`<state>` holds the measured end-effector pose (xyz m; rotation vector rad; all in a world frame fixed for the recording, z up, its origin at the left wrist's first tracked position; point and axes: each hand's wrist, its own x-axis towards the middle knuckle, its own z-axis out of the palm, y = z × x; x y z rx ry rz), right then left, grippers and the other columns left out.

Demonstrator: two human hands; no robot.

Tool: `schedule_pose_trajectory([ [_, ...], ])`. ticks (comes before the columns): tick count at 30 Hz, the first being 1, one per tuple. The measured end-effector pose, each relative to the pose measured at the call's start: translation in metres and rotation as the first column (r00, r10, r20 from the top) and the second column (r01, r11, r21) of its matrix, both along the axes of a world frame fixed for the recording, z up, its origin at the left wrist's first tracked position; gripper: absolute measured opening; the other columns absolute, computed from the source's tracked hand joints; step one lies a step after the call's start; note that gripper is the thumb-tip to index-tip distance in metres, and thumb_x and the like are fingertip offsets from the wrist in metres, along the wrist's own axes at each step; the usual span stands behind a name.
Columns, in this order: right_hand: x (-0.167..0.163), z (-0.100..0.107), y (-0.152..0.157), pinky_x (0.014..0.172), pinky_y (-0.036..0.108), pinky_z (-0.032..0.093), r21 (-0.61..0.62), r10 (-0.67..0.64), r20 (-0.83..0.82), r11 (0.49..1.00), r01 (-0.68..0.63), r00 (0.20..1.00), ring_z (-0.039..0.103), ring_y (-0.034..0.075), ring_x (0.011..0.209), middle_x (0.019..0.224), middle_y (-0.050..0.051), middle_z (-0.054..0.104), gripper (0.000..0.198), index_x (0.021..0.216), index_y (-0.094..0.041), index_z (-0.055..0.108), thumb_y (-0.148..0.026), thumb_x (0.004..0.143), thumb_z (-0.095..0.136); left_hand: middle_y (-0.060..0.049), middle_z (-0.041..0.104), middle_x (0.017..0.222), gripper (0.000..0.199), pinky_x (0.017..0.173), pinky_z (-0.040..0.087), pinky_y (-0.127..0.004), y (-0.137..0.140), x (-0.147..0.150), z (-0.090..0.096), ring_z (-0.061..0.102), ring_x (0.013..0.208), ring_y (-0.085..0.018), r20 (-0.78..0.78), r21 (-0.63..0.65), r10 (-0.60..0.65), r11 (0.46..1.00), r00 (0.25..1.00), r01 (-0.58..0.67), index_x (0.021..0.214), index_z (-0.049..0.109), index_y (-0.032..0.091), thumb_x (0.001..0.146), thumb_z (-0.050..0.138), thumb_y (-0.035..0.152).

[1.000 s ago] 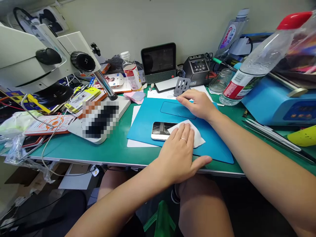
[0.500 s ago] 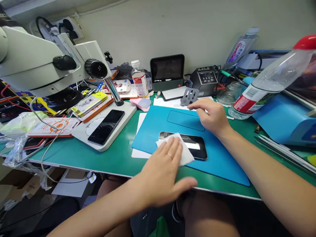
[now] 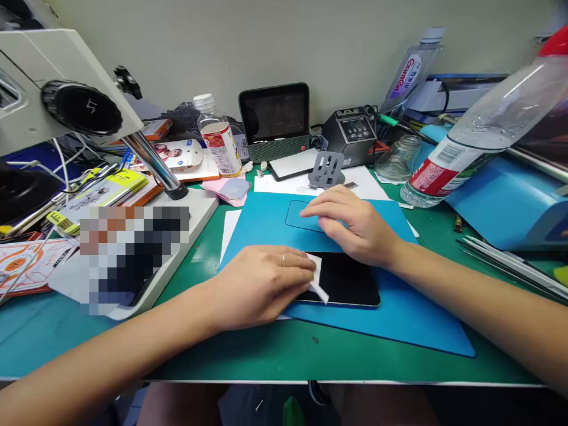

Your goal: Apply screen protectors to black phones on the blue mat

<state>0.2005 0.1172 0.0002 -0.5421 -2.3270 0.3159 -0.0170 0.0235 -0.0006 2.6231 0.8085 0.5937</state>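
Observation:
A black phone [image 3: 350, 283] lies on a blue mat [image 3: 412, 313], its dark screen up. My left hand [image 3: 261, 284] is closed on a white wipe [image 3: 318, 278] and presses it against the left part of the phone, hiding that end. My right hand [image 3: 355, 228] is over the phone's far edge with its fingers stretched out to the left and nothing visible in them; I cannot tell whether it touches the phone. Partly beneath those fingers, a thin rounded rectangular outline [image 3: 295, 214] shows on the mat.
At left stands a microscope [image 3: 84, 100] on a pale base [image 3: 195, 219], partly blurred out. Behind the mat are a small drink bottle [image 3: 219, 139], a smart display [image 3: 275, 115] and a grey phone stand [image 3: 326, 168]. A red-capped bottle [image 3: 461, 163] leans at right beside tweezers [image 3: 510, 266].
My left hand has gone from lying flat on the wipe to gripping it bunched. My right hand has come down towards the phone with its fingers extended. The view has shifted.

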Motion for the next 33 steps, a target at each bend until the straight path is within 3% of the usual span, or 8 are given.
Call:
schedule_pose_trajectory([
  [2,-0.001,0.004,-0.005,0.085,0.045,0.052,-0.027,0.110,0.113,0.994,-0.108,0.987,0.066,0.025,0.090,0.094,0.006,0.075,0.029,0.106,-0.029,0.076,-0.023,0.094,0.050,-0.006,0.077,0.109,0.023,0.092,0.056,-0.031,0.003,-0.002,-0.001,0.072,0.103,-0.019,0.128,-0.033,0.079,0.997,0.989,-0.076,0.101,0.072,0.020,0.101,0.049,0.021],
  [4,0.002,0.008,-0.010,0.083,0.043,0.051,-0.038,0.099,0.122,0.995,-0.095,0.988,0.066,0.025,0.087,0.091,0.006,0.075,0.027,0.105,-0.029,0.075,-0.025,0.096,0.050,-0.003,0.077,0.096,0.017,0.082,0.056,-0.028,0.007,-0.002,0.000,0.072,0.088,-0.017,0.231,-0.055,0.195,0.981,0.953,-0.187,0.098,0.071,0.019,0.099,0.054,0.020],
  [8,0.010,0.011,-0.015,0.076,0.040,0.050,-0.082,0.081,0.068,0.994,-0.075,0.994,0.065,0.024,0.080,0.086,0.006,0.073,0.031,0.101,-0.028,0.073,-0.047,0.099,0.048,0.001,0.074,0.085,0.010,0.069,0.052,-0.022,0.012,-0.001,0.004,0.068,0.074,-0.012,0.404,-0.247,0.445,0.895,0.799,-0.373,0.096,0.069,0.019,0.097,0.060,0.024],
  [11,0.007,0.010,-0.019,0.069,0.038,0.050,-0.138,0.077,0.033,0.988,-0.071,0.997,0.065,0.024,0.077,0.084,0.006,0.073,0.039,0.097,-0.030,0.072,-0.063,0.091,0.053,-0.001,0.073,0.093,0.011,0.069,0.052,-0.022,0.012,0.002,0.004,0.068,0.081,-0.013,0.421,-0.408,0.472,0.861,0.774,-0.303,0.101,0.068,0.020,0.097,0.061,0.027],
  [16,-0.001,0.007,-0.025,0.064,0.035,0.050,-0.230,-0.019,0.038,0.973,0.027,0.999,0.067,0.022,0.072,0.079,0.002,0.074,0.020,0.086,-0.031,0.072,-0.044,0.095,0.059,-0.003,0.070,0.101,0.021,0.075,0.052,-0.026,0.009,0.003,-0.002,0.067,0.090,-0.016,0.398,-0.494,0.459,0.837,0.794,-0.236,0.115,0.060,0.021,0.097,0.062,0.030],
  [22,0.005,0.008,-0.016,0.056,0.034,0.048,-0.367,-0.178,-0.015,0.916,0.160,0.984,0.064,0.020,0.060,0.068,0.001,0.072,0.034,0.072,-0.026,0.069,-0.050,0.094,0.058,-0.003,0.064,0.106,0.042,0.081,0.048,-0.030,0.015,-0.011,-0.007,0.058,0.093,-0.017,0.309,-0.213,0.421,0.904,0.853,-0.369,0.116,0.057,0.022,0.082,0.080,0.029],
  [28,-0.001,0.012,-0.020,0.056,0.029,0.046,-0.528,-0.107,-0.095,0.848,0.041,0.990,0.060,0.016,0.059,0.065,0.002,0.069,0.044,0.065,-0.021,0.069,-0.057,0.090,0.061,-0.007,0.061,0.105,0.055,0.083,0.047,-0.035,0.014,-0.005,-0.009,0.056,0.096,-0.021,0.294,0.009,0.397,0.908,0.869,-0.418,0.116,0.059,0.019,0.074,0.085,0.045],
  [33,0.000,0.016,-0.023,0.059,0.031,0.047,-0.541,-0.053,-0.114,0.841,-0.017,0.992,0.061,0.017,0.063,0.069,0.004,0.069,0.040,0.068,-0.021,0.073,-0.055,0.089,0.065,-0.005,0.062,0.097,0.003,0.083,0.048,-0.034,0.013,-0.001,-0.006,0.059,0.091,-0.018,0.356,0.125,0.349,0.902,0.867,-0.414,0.093,0.064,0.019,0.091,0.066,0.021],
])
